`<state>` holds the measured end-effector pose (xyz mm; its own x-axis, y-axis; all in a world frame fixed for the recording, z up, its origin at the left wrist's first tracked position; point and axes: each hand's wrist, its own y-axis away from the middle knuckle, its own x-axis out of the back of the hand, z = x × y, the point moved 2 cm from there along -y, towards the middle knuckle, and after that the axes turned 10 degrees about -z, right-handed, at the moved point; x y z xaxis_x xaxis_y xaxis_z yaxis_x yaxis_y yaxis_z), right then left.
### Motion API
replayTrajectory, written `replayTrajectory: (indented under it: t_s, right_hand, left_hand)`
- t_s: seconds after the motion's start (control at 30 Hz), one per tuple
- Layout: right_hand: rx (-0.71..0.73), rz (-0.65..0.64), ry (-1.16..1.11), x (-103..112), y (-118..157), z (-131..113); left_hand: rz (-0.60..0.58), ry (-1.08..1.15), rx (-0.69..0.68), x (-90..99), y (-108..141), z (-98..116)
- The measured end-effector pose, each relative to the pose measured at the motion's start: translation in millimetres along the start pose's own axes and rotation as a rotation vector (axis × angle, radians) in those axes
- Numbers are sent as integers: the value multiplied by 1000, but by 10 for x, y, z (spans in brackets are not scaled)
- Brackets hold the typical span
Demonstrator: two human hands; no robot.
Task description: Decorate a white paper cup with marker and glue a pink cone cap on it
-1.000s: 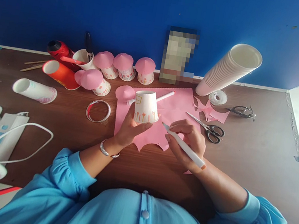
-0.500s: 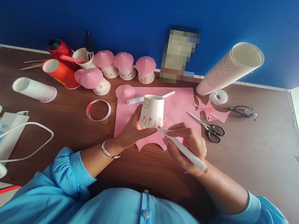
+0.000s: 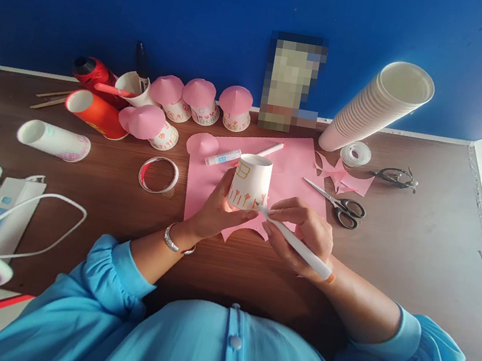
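A white paper cup [image 3: 253,179] is in my left hand [image 3: 217,210], its wide part down and narrow end up. The cup bears a yellow window outline and a row of orange-red flower marks near its lower rim. Pinched in my right hand [image 3: 301,233] is a white marker [image 3: 298,249], its tip at the cup's lower right edge. Beneath both hands lies a pink paper sheet [image 3: 208,184] with curved cut-outs. A glue stick [image 3: 223,157] and another white pen [image 3: 271,149] rest on the sheet behind the cup.
Scissors [image 3: 344,209], pink scraps [image 3: 346,179], a ribbon roll [image 3: 355,154] and a tall cup stack [image 3: 378,108] stand to the right. Pink-topped cups [image 3: 235,106], a red cup [image 3: 98,115], a tape ring [image 3: 158,175] and a power strip [image 3: 10,217] are at left.
The held cup has shifted slightly right in view and turned a little, so its drawn window sits further right. The marker tip remains by its lower edge.
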<state>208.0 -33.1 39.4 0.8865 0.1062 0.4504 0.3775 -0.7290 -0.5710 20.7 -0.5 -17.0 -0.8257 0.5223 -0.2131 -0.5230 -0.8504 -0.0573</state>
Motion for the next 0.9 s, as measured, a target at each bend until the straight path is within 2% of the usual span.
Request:
replayTrajectory:
  t_s: [0.5, 0.9]
  right_hand:
    - [-1, -9, 16, -1, -6, 5]
    - [10, -15, 35, -5, 0, 11]
  left_hand:
    - [-21, -23, -14, 6, 11, -38]
    - [7, -44, 12, 14, 30, -29]
